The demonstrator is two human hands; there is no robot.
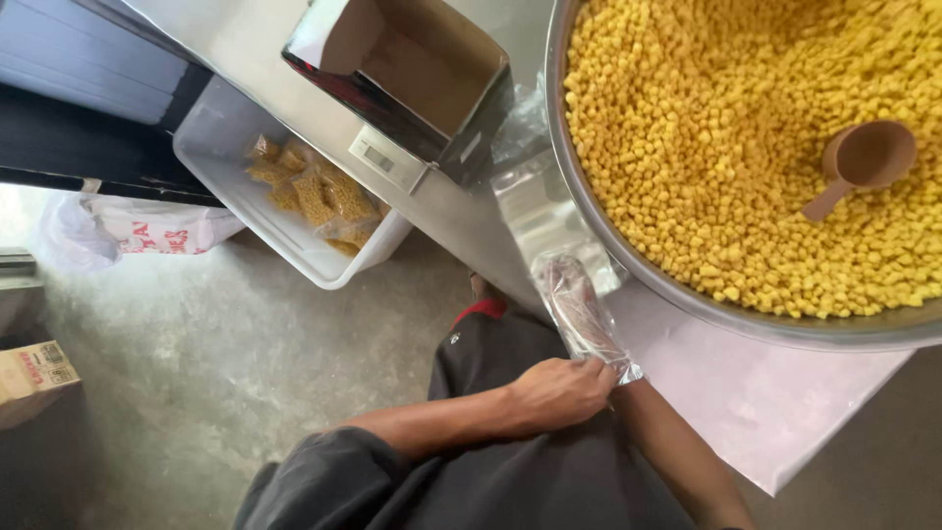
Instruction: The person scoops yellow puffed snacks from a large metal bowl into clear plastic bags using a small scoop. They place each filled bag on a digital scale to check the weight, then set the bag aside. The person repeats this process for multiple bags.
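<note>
The left hand [559, 391] is closed in a pinch on the cuff of a thin, crinkly clear plastic glove [581, 316], right at the wrist of the other arm. The right hand [577, 304] sits inside that glove, a long narrow shape under glossy film; how far its fingers are spread, I cannot tell. Both are at the near edge of the bench [756, 412], whose top is smooth and pale.

Just past the glove, one big round metal basin [628, 260] overhangs that edge, its rim polished, and it is filled with small, knobbly yellow puffed pieces [706, 147]. One brown plastic scoop [859, 162], round bowl and short handle, lies on the heap toward the far right.

Along the bench's left edge stands one shiny steel hopper [402, 74] with slanted walls. Below it on the rough concrete floor [196, 353] is one white plastic tub [221, 157] holding several clear packets [314, 191] of the yellow snack.
</note>
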